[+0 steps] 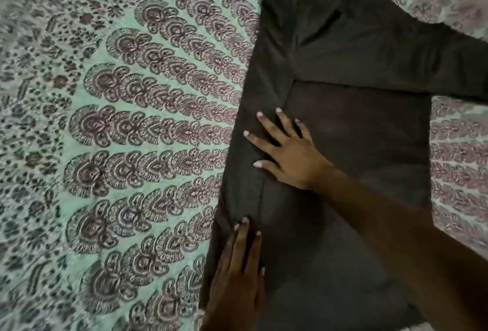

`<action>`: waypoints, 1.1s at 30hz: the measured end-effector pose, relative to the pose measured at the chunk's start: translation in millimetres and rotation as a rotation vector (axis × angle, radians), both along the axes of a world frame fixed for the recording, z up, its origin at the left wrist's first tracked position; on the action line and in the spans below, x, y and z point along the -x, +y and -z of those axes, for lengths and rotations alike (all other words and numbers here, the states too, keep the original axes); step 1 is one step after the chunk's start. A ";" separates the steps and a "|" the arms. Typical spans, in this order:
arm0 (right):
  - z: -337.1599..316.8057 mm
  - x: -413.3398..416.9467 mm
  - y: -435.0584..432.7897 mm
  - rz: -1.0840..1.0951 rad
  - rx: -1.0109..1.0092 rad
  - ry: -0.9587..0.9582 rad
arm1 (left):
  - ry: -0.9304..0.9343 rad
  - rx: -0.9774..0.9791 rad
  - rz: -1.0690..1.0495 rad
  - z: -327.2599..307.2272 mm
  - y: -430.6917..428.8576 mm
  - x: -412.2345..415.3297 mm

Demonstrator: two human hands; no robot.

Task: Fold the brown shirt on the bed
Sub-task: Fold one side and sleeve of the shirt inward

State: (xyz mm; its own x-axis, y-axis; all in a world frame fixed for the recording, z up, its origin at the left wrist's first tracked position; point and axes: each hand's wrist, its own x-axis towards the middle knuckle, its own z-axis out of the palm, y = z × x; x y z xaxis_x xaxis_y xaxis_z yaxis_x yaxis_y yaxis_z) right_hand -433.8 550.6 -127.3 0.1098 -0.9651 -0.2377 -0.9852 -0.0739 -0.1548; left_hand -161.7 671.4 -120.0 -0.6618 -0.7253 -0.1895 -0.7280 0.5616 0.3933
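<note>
Your left hand (235,272) sits nearest you at the bottom of the view, palm down on the left folded edge of the brown shirt (356,151), its fingers (244,233) straight, close together and flat, gripping nothing; to the left of that hand, the bed (118,132) stretches away under a mint-green cover printed with rows of dark scalloped floral motifs, bare of anything but the pattern; moving right, a long strip of the shirt is folded inward along its left side, the fold line running from the top of the garment down toward your left fingertips; your right hand (287,156) lies flat higher up on that strip, its fingers spread wide and pressing the cloth, closed on nothing, with the forearm crossing the lower body of the shirt from the bottom right corner; further right, the shirt lies smooth on the bed, and one sleeve (422,66) extends out sideways across the top toward the right edge of the view
</note>
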 end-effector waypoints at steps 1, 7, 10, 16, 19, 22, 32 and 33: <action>-1.8 -12.3 8.5 -0.086 -0.013 0.001 | 0.001 -0.005 -0.039 -1.5 8.5 -5.9; -19.8 -63.7 72.5 -0.036 -0.076 -0.049 | -0.029 0.045 -0.101 -6.5 38.3 -31.5; -26.6 -80.2 92.7 0.187 -0.029 -0.174 | -0.016 0.077 -0.045 -9.5 40.8 -34.7; -24.3 -103.8 113.9 0.433 -0.025 -0.369 | 0.085 0.129 0.060 -13.5 39.6 -36.5; -27.3 -106.1 124.1 0.349 0.019 -0.216 | 0.119 0.142 0.085 -8.9 38.1 -37.3; -27.1 -101.5 132.4 0.223 0.157 -0.177 | 0.165 0.168 0.126 -8.8 34.9 -37.1; -12.0 -78.5 132.1 -0.352 0.030 0.023 | -0.059 0.117 -0.108 -4.3 29.0 -63.7; -12.5 -71.8 127.5 -0.245 0.048 0.024 | -0.062 0.126 -0.089 -4.9 27.9 -63.1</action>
State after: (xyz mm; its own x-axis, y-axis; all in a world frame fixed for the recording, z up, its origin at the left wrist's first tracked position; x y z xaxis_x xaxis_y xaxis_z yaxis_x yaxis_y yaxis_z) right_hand -362.1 678.1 -114.7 0.3370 -0.9206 -0.1974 -0.9402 -0.3180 -0.1218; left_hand -98.6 699.4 -115.1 -0.5842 -0.8008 -0.1319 -0.7975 0.5361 0.2768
